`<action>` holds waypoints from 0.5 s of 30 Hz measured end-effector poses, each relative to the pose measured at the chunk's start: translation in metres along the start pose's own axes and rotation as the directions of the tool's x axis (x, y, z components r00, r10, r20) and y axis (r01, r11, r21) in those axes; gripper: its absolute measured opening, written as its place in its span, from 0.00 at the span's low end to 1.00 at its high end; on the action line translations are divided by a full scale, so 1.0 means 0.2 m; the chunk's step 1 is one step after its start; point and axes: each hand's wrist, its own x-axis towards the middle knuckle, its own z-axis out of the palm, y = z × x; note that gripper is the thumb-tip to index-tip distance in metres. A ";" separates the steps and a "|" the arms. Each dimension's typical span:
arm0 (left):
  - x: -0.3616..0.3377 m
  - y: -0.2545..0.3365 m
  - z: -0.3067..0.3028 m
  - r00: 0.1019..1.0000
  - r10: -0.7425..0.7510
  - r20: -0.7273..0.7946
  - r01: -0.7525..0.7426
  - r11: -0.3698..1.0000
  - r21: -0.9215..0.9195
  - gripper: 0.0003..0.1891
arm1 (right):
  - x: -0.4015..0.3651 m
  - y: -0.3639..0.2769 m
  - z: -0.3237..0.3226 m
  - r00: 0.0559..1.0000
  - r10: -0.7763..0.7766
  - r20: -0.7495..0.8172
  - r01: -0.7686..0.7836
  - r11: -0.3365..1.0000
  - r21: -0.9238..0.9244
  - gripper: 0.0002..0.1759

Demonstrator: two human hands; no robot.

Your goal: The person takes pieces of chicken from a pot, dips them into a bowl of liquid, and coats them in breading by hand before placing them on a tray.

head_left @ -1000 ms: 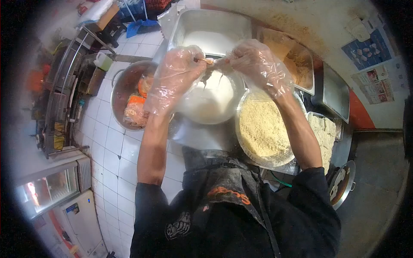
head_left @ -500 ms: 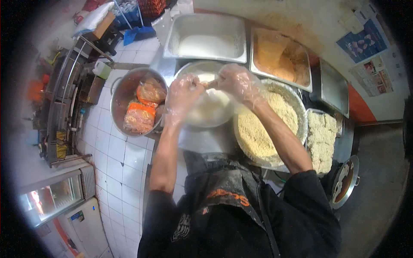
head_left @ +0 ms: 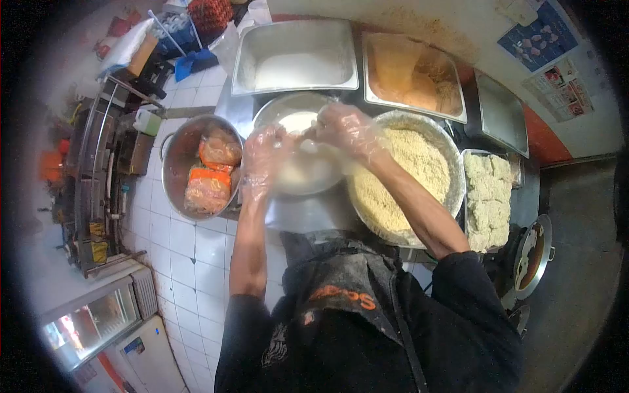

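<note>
Both my hands wear clear plastic gloves and are over a round metal bowl (head_left: 270, 110) with white, flour-like contents. My left hand (head_left: 265, 152) is at the bowl's left side, its fingers closed. Opposite it, my right hand (head_left: 348, 130) is closed too, with its fingertips turned toward the left hand. Something small and blurred is between the fingertips, too smeared to name. To the right of the bowl, below my right forearm, is a wide basin (head_left: 457, 190) of pale yellow crumbs (head_left: 419, 157).
A deep pot (head_left: 171, 147) with bagged raw meat (head_left: 208, 190) stands left. Behind are a steel pan (head_left: 295, 39) with white contents and a pan of orange-brown coating (head_left: 413, 78). Right are an empty-looking steel pan (head_left: 501, 118), a tray of crumbed pieces (head_left: 488, 203) and a round pan (head_left: 534, 255).
The view has shifted a little. My fingertips are slightly farther apart, and the small piece seen between them earlier is now blurred. Both hands stay over the bowl.
</note>
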 end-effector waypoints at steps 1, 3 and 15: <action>-0.01 0.00 0.00 1.000 -0.023 -0.001 0.023 1.000 0.018 0.13 | -0.01 -0.05 -0.04 0.997 -0.011 0.077 0.027 0.978 -0.207 0.19; -0.04 -0.02 -0.02 0.999 0.015 0.035 -0.015 1.000 0.000 0.13 | -0.05 0.08 0.09 0.973 -0.171 -0.158 0.145 0.976 -0.160 0.17; -0.15 0.47 -0.15 0.970 0.213 0.115 -0.206 0.976 -0.070 0.08 | -0.43 -0.02 -0.22 0.885 -0.109 -0.454 0.152 0.986 0.061 0.15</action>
